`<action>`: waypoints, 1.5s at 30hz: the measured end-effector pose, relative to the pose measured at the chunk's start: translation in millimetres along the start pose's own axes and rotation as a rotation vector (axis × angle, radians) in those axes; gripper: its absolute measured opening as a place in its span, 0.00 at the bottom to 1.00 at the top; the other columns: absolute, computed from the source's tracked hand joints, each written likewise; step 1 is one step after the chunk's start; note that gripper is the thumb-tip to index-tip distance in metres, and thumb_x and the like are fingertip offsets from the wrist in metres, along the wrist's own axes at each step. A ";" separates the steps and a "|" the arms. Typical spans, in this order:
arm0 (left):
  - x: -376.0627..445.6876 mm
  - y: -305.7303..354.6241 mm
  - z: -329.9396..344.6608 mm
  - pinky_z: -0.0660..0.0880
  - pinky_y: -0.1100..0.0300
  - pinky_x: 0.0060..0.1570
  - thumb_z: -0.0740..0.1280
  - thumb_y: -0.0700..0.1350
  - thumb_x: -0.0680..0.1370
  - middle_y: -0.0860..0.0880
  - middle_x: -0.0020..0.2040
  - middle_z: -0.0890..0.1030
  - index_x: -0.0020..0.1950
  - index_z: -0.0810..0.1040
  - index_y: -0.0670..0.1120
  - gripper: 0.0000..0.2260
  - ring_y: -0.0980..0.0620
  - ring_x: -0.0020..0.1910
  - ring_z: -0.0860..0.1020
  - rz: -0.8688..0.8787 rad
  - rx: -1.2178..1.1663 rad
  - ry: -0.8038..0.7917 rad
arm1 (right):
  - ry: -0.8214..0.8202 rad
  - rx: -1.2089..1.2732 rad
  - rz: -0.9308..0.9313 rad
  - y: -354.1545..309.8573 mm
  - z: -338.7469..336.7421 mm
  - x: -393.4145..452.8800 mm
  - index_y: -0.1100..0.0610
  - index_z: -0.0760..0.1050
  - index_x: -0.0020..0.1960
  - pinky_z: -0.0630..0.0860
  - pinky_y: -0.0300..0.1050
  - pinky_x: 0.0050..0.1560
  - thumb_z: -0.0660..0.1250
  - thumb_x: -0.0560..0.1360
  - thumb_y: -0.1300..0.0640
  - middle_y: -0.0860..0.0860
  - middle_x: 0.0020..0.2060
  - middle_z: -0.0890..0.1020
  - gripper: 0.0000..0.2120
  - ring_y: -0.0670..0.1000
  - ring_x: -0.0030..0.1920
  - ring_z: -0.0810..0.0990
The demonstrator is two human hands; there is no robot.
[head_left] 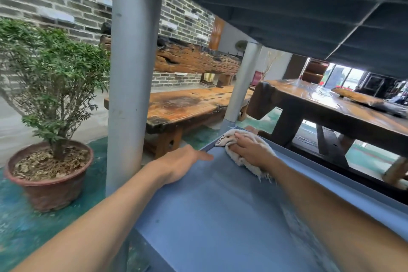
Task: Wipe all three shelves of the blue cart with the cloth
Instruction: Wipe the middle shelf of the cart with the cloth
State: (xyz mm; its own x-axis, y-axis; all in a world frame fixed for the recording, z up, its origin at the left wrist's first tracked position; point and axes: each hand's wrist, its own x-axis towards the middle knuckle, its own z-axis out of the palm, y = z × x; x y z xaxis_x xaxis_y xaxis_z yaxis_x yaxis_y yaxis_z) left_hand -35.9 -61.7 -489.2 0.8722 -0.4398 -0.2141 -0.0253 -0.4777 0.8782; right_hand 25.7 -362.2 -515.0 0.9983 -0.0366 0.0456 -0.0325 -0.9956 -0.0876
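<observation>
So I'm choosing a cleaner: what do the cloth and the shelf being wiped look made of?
Cloth: off-white looped terry, probably cotton, with a frayed edge. Shelf: smooth matte blue, likely moulded plastic; painted metal can't be ruled out.

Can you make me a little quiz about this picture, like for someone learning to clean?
1. True or false: the right hand presses the cloth on the blue shelf.
2. The left hand rests on: A) the shelf's rim, B) the potted plant, C) the wooden bench.
3. Which shelf corner is the cloth at, near or far?

Key: 1 true; 2 A; 3 far.
</observation>
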 end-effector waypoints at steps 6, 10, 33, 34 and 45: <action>8.5 -1.6 -1.2 0.65 0.52 0.53 0.64 0.65 0.75 0.44 0.69 0.72 0.68 0.70 0.54 0.25 0.43 0.68 0.69 0.023 0.279 0.026 | -0.107 0.042 0.044 -0.3 -10.8 14.3 0.50 0.55 0.83 0.41 0.47 0.79 0.47 0.88 0.47 0.48 0.83 0.48 0.25 0.50 0.83 0.45; 3.5 -3.3 6.0 0.69 0.51 0.65 0.58 0.66 0.79 0.43 0.75 0.70 0.80 0.54 0.60 0.31 0.40 0.71 0.69 0.071 0.571 0.046 | -0.134 -0.041 0.013 4.4 -7.3 13.1 0.46 0.56 0.83 0.40 0.50 0.79 0.43 0.88 0.47 0.46 0.83 0.46 0.24 0.50 0.83 0.42; -7.0 47.0 107.3 0.50 0.37 0.75 0.55 0.56 0.79 0.38 0.81 0.51 0.67 0.77 0.53 0.21 0.40 0.80 0.37 0.157 1.330 0.325 | -0.003 -0.070 0.206 135.6 -3.6 -127.2 0.35 0.51 0.81 0.46 0.65 0.79 0.22 0.66 0.22 0.45 0.83 0.51 0.49 0.54 0.83 0.48; -6.3 62.3 131.4 0.48 0.40 0.77 0.54 0.57 0.81 0.42 0.82 0.49 0.71 0.74 0.51 0.22 0.44 0.81 0.38 0.306 1.255 0.209 | -0.018 -0.083 0.202 145.3 0.3 -122.0 0.37 0.51 0.80 0.48 0.66 0.79 0.22 0.68 0.26 0.48 0.84 0.51 0.46 0.56 0.83 0.49; -0.4 94.3 232.6 0.70 0.52 0.52 0.48 0.63 0.82 0.46 0.61 0.79 0.57 0.76 0.47 0.25 0.43 0.61 0.77 0.464 1.034 0.059 | -0.061 -0.165 0.136 171.7 -9.9 -169.1 0.46 0.50 0.83 0.46 0.63 0.80 0.28 0.68 0.34 0.49 0.84 0.50 0.46 0.55 0.83 0.45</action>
State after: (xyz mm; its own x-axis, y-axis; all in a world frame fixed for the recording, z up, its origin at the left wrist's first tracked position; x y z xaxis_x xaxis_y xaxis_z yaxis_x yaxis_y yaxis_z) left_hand -152.3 -283.5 -505.8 0.6944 -0.7146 0.0840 -0.7195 -0.6890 0.0871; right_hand -149.2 -527.8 -527.9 0.9851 -0.1711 -0.0164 -0.1694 -0.9827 0.0750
